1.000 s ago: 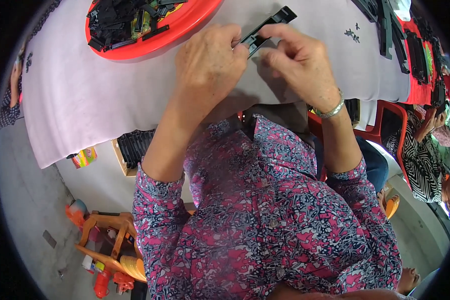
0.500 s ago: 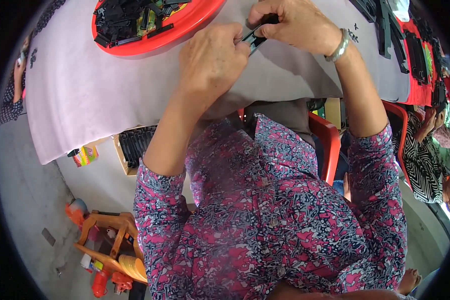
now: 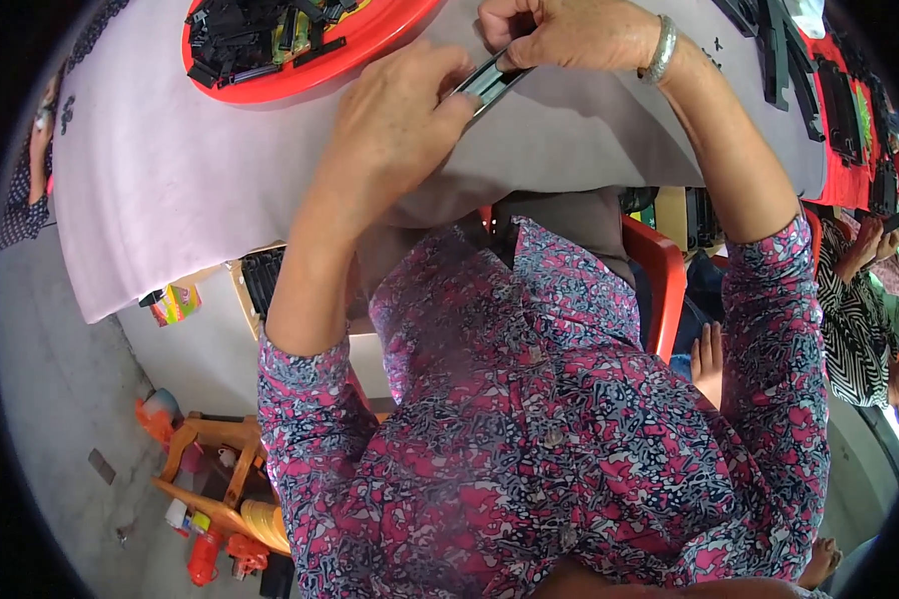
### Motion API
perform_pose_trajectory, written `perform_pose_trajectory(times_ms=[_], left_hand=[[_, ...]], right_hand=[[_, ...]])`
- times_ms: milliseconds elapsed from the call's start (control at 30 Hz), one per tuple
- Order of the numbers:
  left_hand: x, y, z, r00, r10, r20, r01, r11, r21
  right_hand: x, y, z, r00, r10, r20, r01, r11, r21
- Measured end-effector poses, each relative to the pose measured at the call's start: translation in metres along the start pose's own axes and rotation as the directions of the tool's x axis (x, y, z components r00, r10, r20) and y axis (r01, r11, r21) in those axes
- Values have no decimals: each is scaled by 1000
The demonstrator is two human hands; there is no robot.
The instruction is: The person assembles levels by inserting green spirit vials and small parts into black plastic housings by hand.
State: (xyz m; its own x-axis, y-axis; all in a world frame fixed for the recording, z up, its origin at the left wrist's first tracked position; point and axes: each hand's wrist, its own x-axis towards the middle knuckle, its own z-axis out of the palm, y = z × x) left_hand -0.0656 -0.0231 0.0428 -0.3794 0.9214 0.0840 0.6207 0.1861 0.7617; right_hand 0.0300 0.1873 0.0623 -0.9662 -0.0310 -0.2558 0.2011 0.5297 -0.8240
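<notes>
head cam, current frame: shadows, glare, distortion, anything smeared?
Head view: fisheye, corners black; head view: grey shadow on the tablecloth below the right hand; head view: pale sheen on the black strip between it and the left hand; head view: hazy patch over the patterned shirt, cause unclear.

No legible words or numbers, print on bright packet (image 3: 177, 304) too small

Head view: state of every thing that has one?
Black strip: held aslant between both hands
Left hand: pinching the strip's near end
Right hand: pinching toward its far end
Red tray: heaped
Black parts: loose, piled
Pale tablecloth: spread, edge hanging
Bracelet: worn
</notes>
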Motion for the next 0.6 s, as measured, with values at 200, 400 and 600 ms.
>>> perform_pose_trajectory(times_ms=[200, 400, 600], left_hand=[[-11, -8, -2, 1000, 13, -10, -13, 1000, 0], [-11, -7, 7, 996, 13, -87, -4, 995, 100], [-10, -8, 10, 994, 29, -108, -21, 997, 80]], right_hand=[[-1, -5, 0, 1000, 4, -3, -4, 999, -38], [1, -1, 1, 1000, 15, 25, -16, 1000, 16], [1, 6, 2, 999, -36, 4, 36, 997, 69]])
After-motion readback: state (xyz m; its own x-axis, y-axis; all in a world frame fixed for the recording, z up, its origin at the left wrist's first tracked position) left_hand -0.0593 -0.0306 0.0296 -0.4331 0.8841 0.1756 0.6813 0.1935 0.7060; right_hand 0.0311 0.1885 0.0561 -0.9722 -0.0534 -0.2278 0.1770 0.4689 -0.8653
